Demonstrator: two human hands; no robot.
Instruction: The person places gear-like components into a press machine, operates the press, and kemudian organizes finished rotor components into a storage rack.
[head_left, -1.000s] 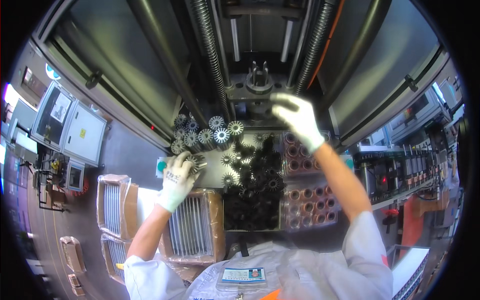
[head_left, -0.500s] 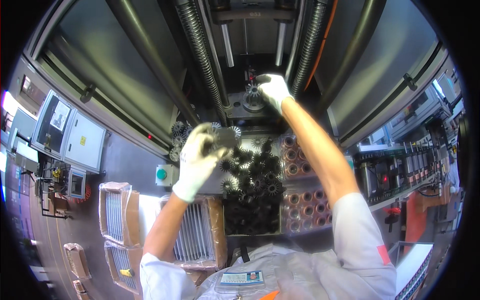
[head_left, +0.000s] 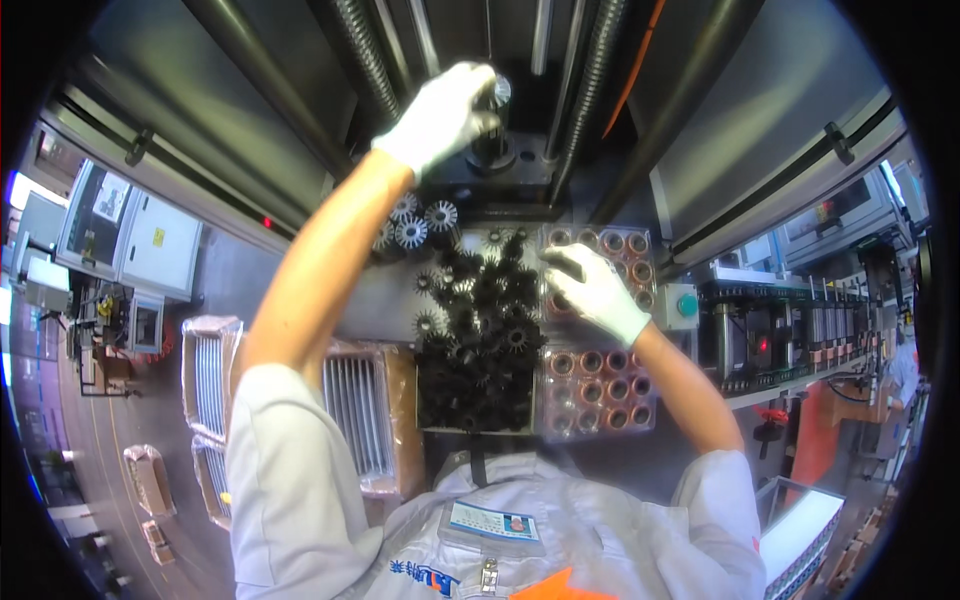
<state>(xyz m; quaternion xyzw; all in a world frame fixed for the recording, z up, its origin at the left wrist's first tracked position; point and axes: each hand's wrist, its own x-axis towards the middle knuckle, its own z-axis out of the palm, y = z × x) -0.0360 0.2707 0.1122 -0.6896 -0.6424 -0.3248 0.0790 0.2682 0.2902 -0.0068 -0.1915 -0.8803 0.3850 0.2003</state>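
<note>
My left hand [head_left: 445, 115], in a white glove, reaches to the press fixture. Its fingers close around the side of a toothed metal core [head_left: 502, 92], which shows a bright slotted end. Beneath the core, a dark upright post stands on a round fixture base [head_left: 492, 160]. My gloved right hand [head_left: 598, 292] hovers over the back clear tray of copper-coloured rings [head_left: 638, 245], thumb and fingers apart, with nothing visible between them. Left of that hand lies a heap of black toothed pieces [head_left: 485, 330]. Several silver toothed cores [head_left: 411, 232] sit behind the heap, on the left.
A second clear tray of copper rings [head_left: 598, 390] lies nearer me. Boxes of metal rods [head_left: 360, 415] stand at the left. Machine columns [head_left: 290, 100] flank the fixture on both sides. A green button box [head_left: 686, 305] is at the right.
My left hand has moved forward from beside the heap to the fixture. My right hand has left the fixture and come back over the ring tray. The whole view has shifted a little.
</note>
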